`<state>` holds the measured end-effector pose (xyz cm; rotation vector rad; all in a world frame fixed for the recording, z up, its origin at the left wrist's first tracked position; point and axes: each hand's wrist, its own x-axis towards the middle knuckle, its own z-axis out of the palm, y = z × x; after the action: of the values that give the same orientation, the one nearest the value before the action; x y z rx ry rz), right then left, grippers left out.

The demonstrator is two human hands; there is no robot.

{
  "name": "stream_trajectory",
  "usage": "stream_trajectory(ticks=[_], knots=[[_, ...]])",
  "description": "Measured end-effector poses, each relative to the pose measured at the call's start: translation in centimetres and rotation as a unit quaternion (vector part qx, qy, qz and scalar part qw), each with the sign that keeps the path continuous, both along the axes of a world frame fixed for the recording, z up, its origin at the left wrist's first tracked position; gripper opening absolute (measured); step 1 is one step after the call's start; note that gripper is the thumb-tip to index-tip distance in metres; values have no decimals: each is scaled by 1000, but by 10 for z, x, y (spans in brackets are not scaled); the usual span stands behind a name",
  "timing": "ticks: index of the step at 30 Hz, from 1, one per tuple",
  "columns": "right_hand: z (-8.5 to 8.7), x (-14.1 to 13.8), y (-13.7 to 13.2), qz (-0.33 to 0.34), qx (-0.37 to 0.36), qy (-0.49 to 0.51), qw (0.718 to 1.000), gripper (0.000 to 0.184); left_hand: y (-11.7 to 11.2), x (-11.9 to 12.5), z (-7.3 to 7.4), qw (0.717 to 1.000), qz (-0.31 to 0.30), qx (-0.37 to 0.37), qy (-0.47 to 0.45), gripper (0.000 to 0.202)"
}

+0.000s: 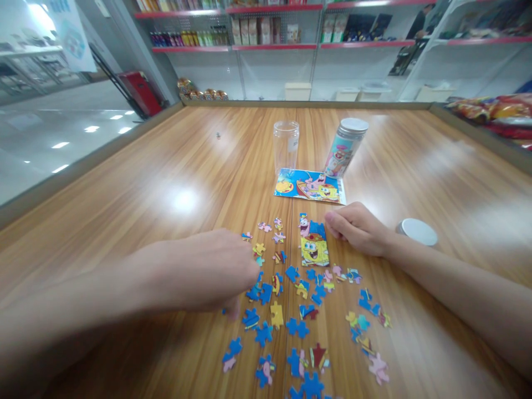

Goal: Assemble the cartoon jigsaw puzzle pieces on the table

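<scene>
My left hand [208,271] is over the left side of the loose jigsaw pieces, its back towards me. Slight blur and the hand itself hide most of its fingers. Under and beside it lie blue pieces, including a blue puzzle piece [265,294]. My right hand [357,228] rests on the table with its fingers curled in, and no piece shows in it. Its thumb side is at the upper right edge of a joined puzzle section [315,249], which shows a yellow and a pink cartoon character. More pieces, such as a pink puzzle piece [378,368], lie scattered nearer me.
Behind the joined section lies a picture card [310,187]. A clear jar [286,147] and a lidded printed jar [346,148] stand by it. A silver lid [418,231] sits beyond my right forearm. Stocked shelves [274,47] line the back, and snack bags [499,113] are at the right.
</scene>
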<state>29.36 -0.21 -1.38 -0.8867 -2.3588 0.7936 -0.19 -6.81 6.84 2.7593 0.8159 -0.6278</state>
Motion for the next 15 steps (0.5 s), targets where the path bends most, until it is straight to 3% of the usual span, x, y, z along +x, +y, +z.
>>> stream_trajectory(ticks=[11,13,15], knots=[[-1,-1,0,0,22,2,1000,55,10,-3,-15,999,-8,-12,-29,17],[1,0,-1,8,64,24,998,51,11,-1,-13,997,-50,5,-62,28],[5,0,-6,14,154,47,987,43,14,3,-12,981,-93,56,-163,36]])
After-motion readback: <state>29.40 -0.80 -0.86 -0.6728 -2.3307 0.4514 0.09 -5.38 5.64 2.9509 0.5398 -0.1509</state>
